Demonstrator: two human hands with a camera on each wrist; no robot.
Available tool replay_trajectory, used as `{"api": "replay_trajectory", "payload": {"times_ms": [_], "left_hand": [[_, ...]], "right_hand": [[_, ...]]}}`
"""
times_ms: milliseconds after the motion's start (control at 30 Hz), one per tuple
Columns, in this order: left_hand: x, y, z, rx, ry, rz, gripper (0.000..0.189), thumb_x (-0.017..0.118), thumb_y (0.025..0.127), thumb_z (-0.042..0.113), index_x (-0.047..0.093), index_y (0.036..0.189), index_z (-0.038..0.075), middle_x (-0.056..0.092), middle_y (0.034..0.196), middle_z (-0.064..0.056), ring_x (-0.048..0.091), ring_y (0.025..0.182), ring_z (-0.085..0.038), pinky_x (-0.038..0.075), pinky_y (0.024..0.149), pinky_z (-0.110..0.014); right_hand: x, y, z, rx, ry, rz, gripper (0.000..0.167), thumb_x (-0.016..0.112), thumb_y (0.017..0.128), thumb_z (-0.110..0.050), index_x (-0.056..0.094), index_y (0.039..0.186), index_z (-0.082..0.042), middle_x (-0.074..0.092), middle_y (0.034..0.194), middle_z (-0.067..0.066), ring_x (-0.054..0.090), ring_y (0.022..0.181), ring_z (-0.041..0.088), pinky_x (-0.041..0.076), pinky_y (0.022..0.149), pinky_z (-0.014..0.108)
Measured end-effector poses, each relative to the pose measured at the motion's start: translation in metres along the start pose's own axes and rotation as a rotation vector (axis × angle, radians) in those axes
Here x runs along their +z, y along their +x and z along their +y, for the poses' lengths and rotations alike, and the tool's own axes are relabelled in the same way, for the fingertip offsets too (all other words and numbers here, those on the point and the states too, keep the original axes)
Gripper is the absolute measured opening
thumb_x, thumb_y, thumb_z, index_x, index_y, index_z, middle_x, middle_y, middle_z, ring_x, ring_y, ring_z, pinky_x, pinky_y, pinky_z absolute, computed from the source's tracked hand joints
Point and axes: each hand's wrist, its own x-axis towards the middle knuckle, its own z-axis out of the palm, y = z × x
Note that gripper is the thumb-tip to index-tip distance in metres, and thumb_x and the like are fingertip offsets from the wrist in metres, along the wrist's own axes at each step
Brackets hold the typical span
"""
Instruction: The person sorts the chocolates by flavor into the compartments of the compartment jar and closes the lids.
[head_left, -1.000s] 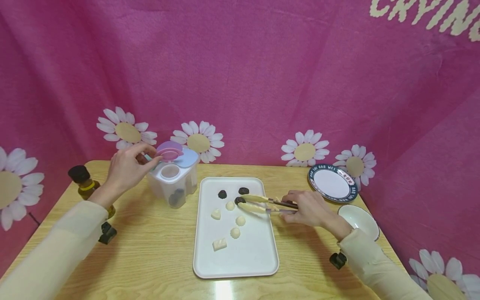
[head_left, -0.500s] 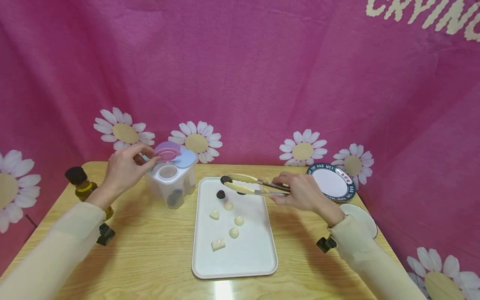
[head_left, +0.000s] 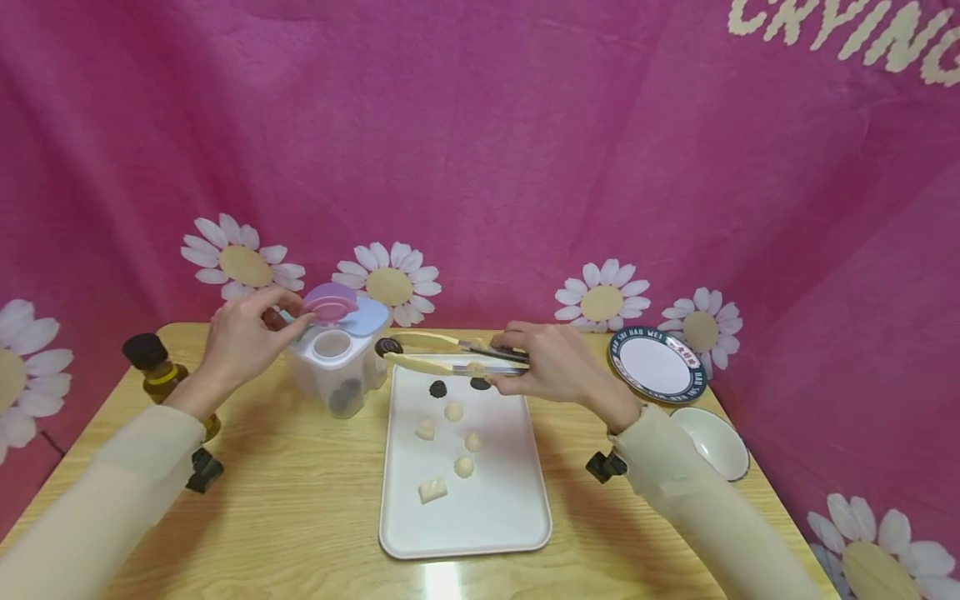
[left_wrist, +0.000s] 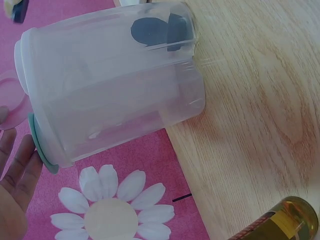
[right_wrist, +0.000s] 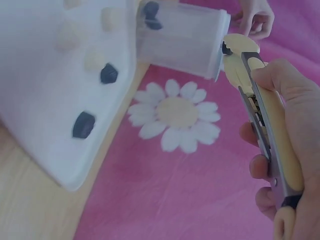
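My left hand (head_left: 251,333) pinches the raised pink flap lid (head_left: 330,311) of a clear plastic container (head_left: 337,379), whose round opening below is uncovered. Dark pieces (left_wrist: 160,31) lie at the container's bottom. In my right hand (head_left: 551,362) is a pair of tongs (head_left: 423,365) with cream tips, gripped round the handles. Between the tips sits a round dark chocolate (head_left: 388,347), raised just right of the container's top. On a white tray (head_left: 487,521) rest two dark chocolates, one of them this ridged piece (head_left: 438,388), and several white ones such as a rectangular bar (head_left: 432,489).
An oil bottle (head_left: 161,375) with a black cap stands left of the container, beside my left forearm. At the right are a dark-rimmed plate (head_left: 660,364) and a white bowl (head_left: 712,442). A pink flowered cloth (head_left: 480,167) hangs behind the wooden table (head_left: 292,500).
The tongs have lifted the round dark chocolate off the tray and carried it left, up to beside the container. My left hand has stayed at the pink lid.
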Motion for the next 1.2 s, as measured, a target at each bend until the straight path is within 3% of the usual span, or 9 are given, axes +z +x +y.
{"api": "replay_trajectory", "payload": {"times_ms": [567,933,1200], "left_hand": [[-0.001,0.002,0.000,0.002,0.012,0.000,0.019,0.085,0.088,0.014,0.075,0.102,0.006,0.078,0.087,-0.016,0.069,0.072,-0.028,0.043,0.062,-0.025],[0.000,0.002,0.000,0.001,0.002,0.003,0.019,0.086,0.087,0.013,0.077,0.102,0.006,0.078,0.087,-0.017,0.068,0.069,-0.027,0.041,0.060,-0.021],[-0.001,0.001,0.001,-0.001,0.001,-0.001,0.019,0.086,0.087,0.014,0.076,0.102,0.006,0.078,0.086,-0.017,0.069,0.069,-0.028,0.042,0.060,-0.021]], "right_hand": [[0.006,0.059,-0.022,-0.108,-0.009,-0.002,0.041,0.081,0.083,-0.048,0.080,0.111,-0.018,0.068,0.084,-0.005,0.049,0.058,0.006,0.030,0.048,0.022],[0.011,0.070,-0.024,-0.091,0.002,-0.044,0.041,0.081,0.084,-0.048,0.080,0.115,-0.021,0.065,0.083,-0.008,0.052,0.061,0.006,0.035,0.049,0.024],[0.008,0.068,-0.023,-0.049,0.008,-0.064,0.043,0.081,0.083,-0.051,0.079,0.116,-0.023,0.068,0.088,-0.008,0.053,0.063,0.007,0.035,0.050,0.024]]}}
